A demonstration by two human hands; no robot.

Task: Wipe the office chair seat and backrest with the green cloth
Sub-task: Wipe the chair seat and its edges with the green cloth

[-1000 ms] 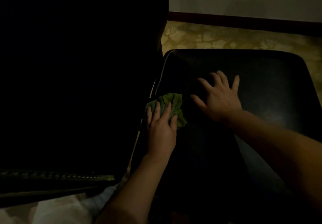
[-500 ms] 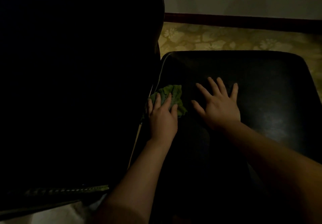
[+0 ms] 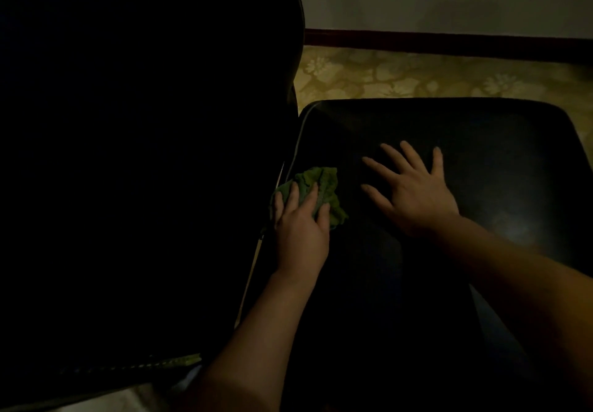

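Seems partway through the seat stage. Presses the bunched green cloth (image 3: 321,187) down with the left hand (image 3: 300,235), fingers fairly straight and close together on top, at the 9 o'clock edge of the seat (image 3: 481,142), just beside the backrest (image 3: 144,155). Braces with the right hand (image 3: 414,196) at 3 o'clock of the cloth, fingers spread wide and flat, holding nothing. Too dark to tell wiped from unwiped; probably leaves the 12 and 3 o'clock stretches of seat, plus the whole backrest.

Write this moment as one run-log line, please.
step: wiping seat | left hand: presses green cloth near backrest | right hand: flat on seat
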